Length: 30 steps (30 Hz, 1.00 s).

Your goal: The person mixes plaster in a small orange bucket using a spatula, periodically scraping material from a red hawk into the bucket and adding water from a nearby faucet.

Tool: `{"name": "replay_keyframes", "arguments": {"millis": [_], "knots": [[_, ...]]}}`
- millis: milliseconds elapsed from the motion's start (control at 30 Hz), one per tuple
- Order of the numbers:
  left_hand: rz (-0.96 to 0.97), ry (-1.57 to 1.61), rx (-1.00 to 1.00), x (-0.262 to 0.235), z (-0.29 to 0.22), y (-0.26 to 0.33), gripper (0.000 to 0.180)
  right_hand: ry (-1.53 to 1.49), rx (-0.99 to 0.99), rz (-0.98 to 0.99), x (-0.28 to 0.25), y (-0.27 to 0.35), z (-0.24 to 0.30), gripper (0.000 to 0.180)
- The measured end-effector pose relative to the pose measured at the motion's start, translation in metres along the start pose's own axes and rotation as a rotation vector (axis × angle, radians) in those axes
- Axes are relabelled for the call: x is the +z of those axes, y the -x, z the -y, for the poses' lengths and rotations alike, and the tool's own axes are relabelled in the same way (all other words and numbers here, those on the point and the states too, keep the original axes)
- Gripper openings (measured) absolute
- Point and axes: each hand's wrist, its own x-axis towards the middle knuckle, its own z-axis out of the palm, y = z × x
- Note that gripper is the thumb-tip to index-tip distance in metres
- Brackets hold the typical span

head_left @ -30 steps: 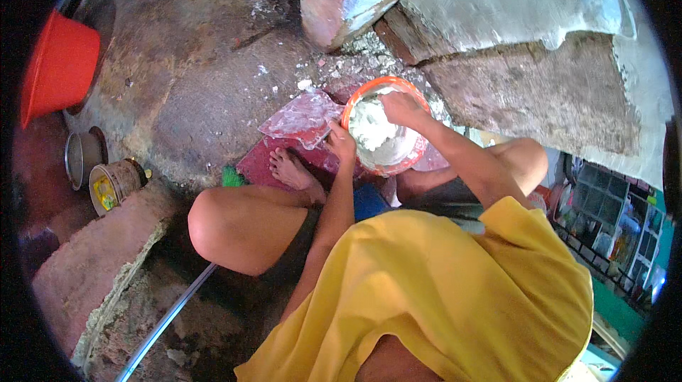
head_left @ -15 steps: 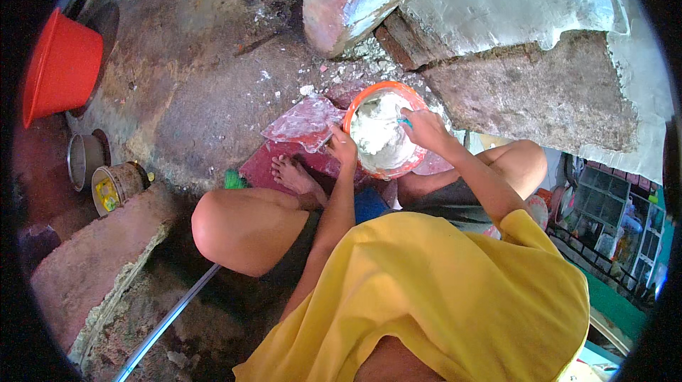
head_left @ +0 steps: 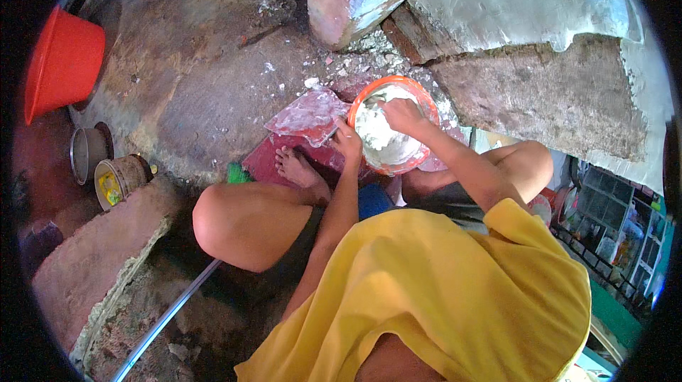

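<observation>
Orange-rimmed bucket: right hand curled inside around tool; left hand at left rim, grasp unclear; floor spreads leftward.

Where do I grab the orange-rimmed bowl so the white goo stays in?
Probably hold the orange-rimmed bowl by its left rim, coming from the left, where the left hand is. The round rim gives fingers an edge, and the opening faces up, so keep it level. The right hand reaches over the opening from the right.
</observation>
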Motion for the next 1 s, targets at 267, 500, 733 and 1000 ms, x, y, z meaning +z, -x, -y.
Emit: {"name": "replay_keyframes", "arguments": {"millis": [267, 500, 733, 1000], "knots": [[-0.055, 0.01, 0.007, 0.008, 0.01, -0.002, 0.044, -0.149, 0.076, 0.194, -0.001, 0.092, 0.004, 0.031], [-0.04, 0.016, -0.008, 0.009, 0.012, -0.003, 0.051, -0.129, 0.023, 0.019, -0.071, 0.103, -0.012, 0.027], [0.01, 0.1, -0.07, 0.007, 0.009, -0.006, 0.046, 0.166, -0.069, -0.113, -0.001, 0.014, -0.056, 0.015], [0.066, 0.115, -0.122, 0.003, 0.005, -0.002, 0.052, 0.018, 0.025, 0.239, 0.022, 0.049, -0.042, 0.014]]}}
